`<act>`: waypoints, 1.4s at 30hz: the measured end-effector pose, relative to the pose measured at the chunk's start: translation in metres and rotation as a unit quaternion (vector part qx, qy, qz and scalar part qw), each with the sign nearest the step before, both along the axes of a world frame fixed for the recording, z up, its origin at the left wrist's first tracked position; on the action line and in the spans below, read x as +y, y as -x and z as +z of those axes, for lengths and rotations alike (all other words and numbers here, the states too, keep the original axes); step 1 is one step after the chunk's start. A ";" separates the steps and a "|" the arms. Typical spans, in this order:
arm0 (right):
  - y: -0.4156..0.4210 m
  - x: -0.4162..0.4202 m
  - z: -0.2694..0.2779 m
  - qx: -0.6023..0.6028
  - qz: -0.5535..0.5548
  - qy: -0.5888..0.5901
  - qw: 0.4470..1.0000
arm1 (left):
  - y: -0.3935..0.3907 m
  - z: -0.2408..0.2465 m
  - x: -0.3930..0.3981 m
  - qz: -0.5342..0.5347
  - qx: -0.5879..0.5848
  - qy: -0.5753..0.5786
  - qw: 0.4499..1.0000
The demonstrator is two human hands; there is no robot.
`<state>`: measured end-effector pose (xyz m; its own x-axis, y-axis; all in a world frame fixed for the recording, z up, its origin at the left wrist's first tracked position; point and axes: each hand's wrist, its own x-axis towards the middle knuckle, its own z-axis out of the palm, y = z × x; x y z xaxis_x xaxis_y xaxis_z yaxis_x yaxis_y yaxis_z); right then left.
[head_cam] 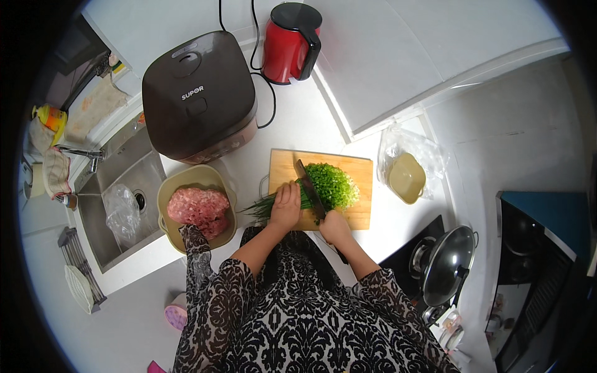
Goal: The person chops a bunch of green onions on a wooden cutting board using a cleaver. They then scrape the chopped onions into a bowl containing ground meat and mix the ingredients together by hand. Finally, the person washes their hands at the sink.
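Observation:
A wooden cutting board [289, 161] lies on the counter before me. My left hand [285, 205] presses a bundle of long green stalks, perhaps chives or scallions [260, 208], against the board, fingertips close to the blade. My right hand [335, 227] grips a kitchen knife [309, 186], whose dark blade stands between the uncut stalks and a heap of finely chopped greens [329, 183]. The handle's dark end shows below my right hand. To the left, a beige basin [177, 183] holds ground meat [198, 209]; a patterned sleeve edge overlaps its near side.
A large rice cooker [198, 107] and a red electric kettle [287, 51] stand behind. At left is a steel sink [123, 172] with a plastic bag [122, 212]. At right sit a smaller beige bowl [406, 178] on clear plastic and a lidded pan [447, 265] on the stove.

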<state>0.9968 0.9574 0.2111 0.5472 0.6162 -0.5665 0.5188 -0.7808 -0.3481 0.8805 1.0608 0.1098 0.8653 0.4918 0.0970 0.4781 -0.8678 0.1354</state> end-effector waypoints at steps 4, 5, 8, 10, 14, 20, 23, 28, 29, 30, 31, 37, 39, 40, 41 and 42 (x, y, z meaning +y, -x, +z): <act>0.003 0.011 -0.010 0.011 -0.006 -0.014 1.000 | 0.002 -0.005 -0.002 0.000 -0.003 -0.022 1.000; 0.004 0.013 -0.012 0.009 -0.010 -0.030 0.999 | 0.000 -0.003 -0.002 -0.004 0.000 -0.020 1.000; 0.007 0.022 -0.023 -0.013 -0.030 -0.076 0.997 | 0.000 0.002 -0.002 -0.007 0.009 -0.009 1.000; 0.007 0.022 -0.029 -0.027 -0.024 -0.088 0.995 | 0.000 0.003 -0.002 -0.003 0.005 -0.009 1.000; -0.003 0.014 -0.039 -0.007 -0.040 -0.144 0.989 | 0.002 0.001 0.000 0.009 -0.021 -0.013 1.000; 0.006 0.003 -0.013 -0.036 -0.057 -0.142 0.988 | 0.001 0.000 0.002 0.023 -0.040 0.029 0.999; 0.007 -0.008 -0.001 -0.059 0.002 -0.123 0.991 | 0.001 0.000 0.001 0.047 -0.059 0.060 0.995; 0.007 -0.023 0.004 -0.040 0.029 -0.071 0.996 | 0.005 0.012 0.001 0.054 -0.053 0.124 0.989; 0.009 -0.022 0.008 -0.032 0.025 -0.061 0.997 | 0.006 0.009 0.001 0.055 -0.055 0.120 0.990; 0.009 -0.022 0.008 -0.029 0.022 -0.055 0.998 | 0.007 0.006 0.001 0.056 -0.058 0.117 0.990; 0.009 -0.021 0.007 -0.025 0.020 -0.049 0.998 | 0.008 0.004 0.001 0.056 -0.053 0.109 0.991; 0.005 -0.016 0.002 -0.007 0.013 -0.006 1.000 | 0.006 -0.003 0.001 0.031 -0.008 0.060 0.998; 0.003 -0.009 0.004 0.010 0.013 0.017 1.000 | 0.006 -0.005 0.000 0.021 0.003 0.051 0.998; 0.003 -0.006 0.004 0.019 0.013 0.023 0.999 | 0.006 -0.006 -0.001 0.017 0.009 0.035 0.999; 0.004 -0.001 0.004 0.026 0.013 0.027 0.999 | 0.006 -0.006 0.000 0.012 0.015 0.018 1.000; 0.005 0.002 0.000 0.021 0.008 0.012 1.000 | 0.006 -0.007 0.000 0.007 0.021 0.001 1.000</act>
